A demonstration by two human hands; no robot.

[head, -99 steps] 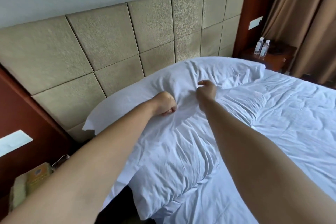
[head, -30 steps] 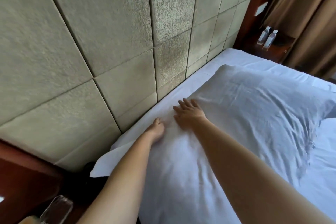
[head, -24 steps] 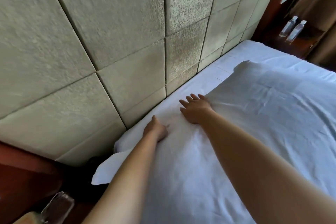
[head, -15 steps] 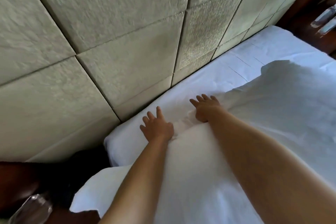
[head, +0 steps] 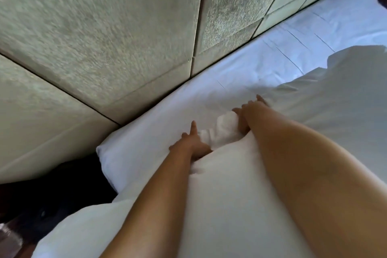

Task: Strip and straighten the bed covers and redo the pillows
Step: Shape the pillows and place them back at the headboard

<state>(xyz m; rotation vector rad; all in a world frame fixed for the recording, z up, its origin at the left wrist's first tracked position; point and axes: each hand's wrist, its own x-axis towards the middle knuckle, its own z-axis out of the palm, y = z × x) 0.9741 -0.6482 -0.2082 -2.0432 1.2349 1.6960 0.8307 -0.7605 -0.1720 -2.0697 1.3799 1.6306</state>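
Observation:
A white pillow (head: 226, 205) lies across the head of the bed on the white fitted sheet (head: 272, 63). Both my arms reach over it to its far edge. A bunched roll of the pillowcase (head: 222, 126) sticks up between my hands. My left hand (head: 191, 145) presses into the pillow's edge beside the roll, its index finger stretched out toward the headboard. My right hand (head: 249, 111) curls over the other end of the roll, thumb underneath. The picture is blurred with motion.
The padded beige headboard (head: 104, 37) rises right behind the mattress edge. A dark gap (head: 52, 190) lies to the left of the mattress corner, with a clear glassy object (head: 8, 241) at the bottom left.
My view has dropped closer to the headboard. The pillow, first gripped mid-bed, now lies at the head. My hands went from flat on it to bunching the case edge between them.

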